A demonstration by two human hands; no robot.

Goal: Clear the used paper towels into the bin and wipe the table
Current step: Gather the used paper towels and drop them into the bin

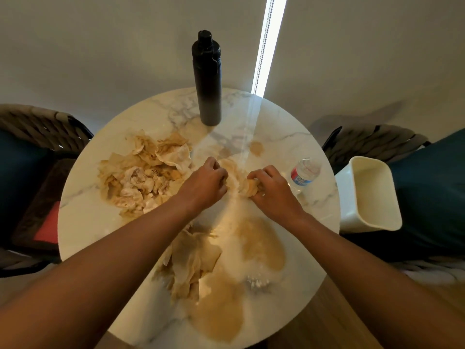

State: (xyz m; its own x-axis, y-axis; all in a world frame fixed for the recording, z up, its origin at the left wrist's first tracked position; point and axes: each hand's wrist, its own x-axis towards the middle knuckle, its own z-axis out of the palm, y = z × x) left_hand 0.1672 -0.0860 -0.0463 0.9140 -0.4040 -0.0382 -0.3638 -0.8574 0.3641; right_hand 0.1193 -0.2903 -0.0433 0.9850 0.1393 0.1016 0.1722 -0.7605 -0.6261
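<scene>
Both hands [236, 183] on a stained paper towel [247, 188] mid-table [83, 217]

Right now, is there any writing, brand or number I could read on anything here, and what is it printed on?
Small plastic water bottle: it has a red, white and blue label with print on it, too blurred to read.
Tall black bottle: no writing visible.
White bin: no writing visible.
So nothing in this picture can be read.
</scene>
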